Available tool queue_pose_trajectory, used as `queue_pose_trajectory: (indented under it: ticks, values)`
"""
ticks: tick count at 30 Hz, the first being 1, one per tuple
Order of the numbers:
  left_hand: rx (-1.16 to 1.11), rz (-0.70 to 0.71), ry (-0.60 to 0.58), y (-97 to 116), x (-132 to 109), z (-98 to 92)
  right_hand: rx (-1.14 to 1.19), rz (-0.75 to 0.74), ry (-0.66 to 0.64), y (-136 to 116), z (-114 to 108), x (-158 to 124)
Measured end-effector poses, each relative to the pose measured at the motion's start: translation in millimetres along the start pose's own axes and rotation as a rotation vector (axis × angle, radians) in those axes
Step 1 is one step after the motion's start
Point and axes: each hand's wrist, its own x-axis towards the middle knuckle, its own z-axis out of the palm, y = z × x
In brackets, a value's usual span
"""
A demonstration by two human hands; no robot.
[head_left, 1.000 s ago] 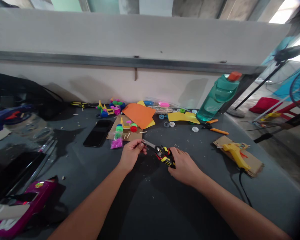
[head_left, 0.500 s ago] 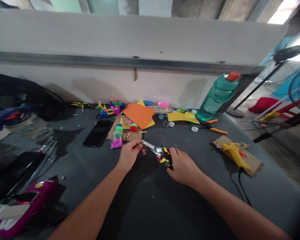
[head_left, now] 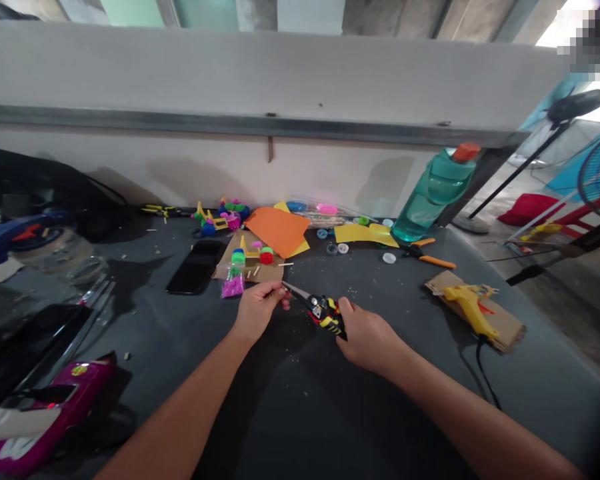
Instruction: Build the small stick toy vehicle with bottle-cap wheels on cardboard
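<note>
My right hand (head_left: 370,331) is wrapped round the black, red and yellow handles of a pair of snips (head_left: 318,309), whose blades point up and left. The blade tips reach the fingertips of my left hand (head_left: 259,307). Those fingers are pinched together; whatever they hold is too small to make out. Just beyond my left hand lie a small plastic bag (head_left: 233,285) with purple bits in it and a piece of cardboard (head_left: 276,272) bearing green and red caps, a yellow piece and short sticks.
A phone (head_left: 196,267) lies left of the cardboard. Orange paper (head_left: 279,230) and several bottle caps are at the back. A teal bottle (head_left: 433,197), orange-handled pliers (head_left: 436,261) and a yellow glue gun (head_left: 473,312) stand or lie at right. A magenta power strip (head_left: 55,413) is at left.
The snips have turned slightly in my right hand, and their blades look narrower and closer together. My left hand stays pinched at nearly the same spot.
</note>
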Motion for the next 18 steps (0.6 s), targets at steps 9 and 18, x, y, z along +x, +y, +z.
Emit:
queue_pose_trajectory:
  ticks: [9, 18]
  values:
    - [-0.011, 0.018, -0.061, -3.8, 0.2, -2.0, -0.024, -0.045, 0.096, 3.0, 3.3, -0.3]
    - [0.041, 0.036, -0.107, 2.1, 1.5, -7.0, -0.018, -0.061, 0.096, 3.5, 3.1, -0.3]
